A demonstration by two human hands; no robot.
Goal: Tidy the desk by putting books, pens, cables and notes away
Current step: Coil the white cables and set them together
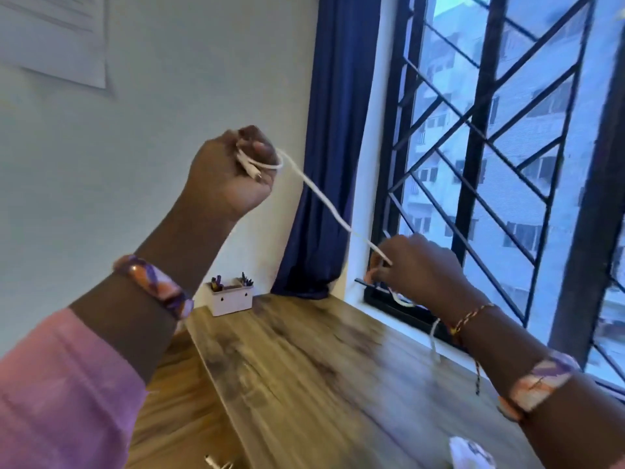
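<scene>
So the white cable (324, 201) is up in the air over the table (304, 367), mid-coil. Left hand (233, 170) has its grip clenched around a small loop with the plug end poking out; right hand (416, 265) pinches the strand lower down near the window-side edge. The loose tail dangling under the right wrist could snag on something, I'd guess. Too much tension and that little loop probably pops open.

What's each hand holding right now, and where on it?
Both hold the white cable. Left hand grips the coiled plug end; right hand pinches it further along, the rest trailing below.
</scene>
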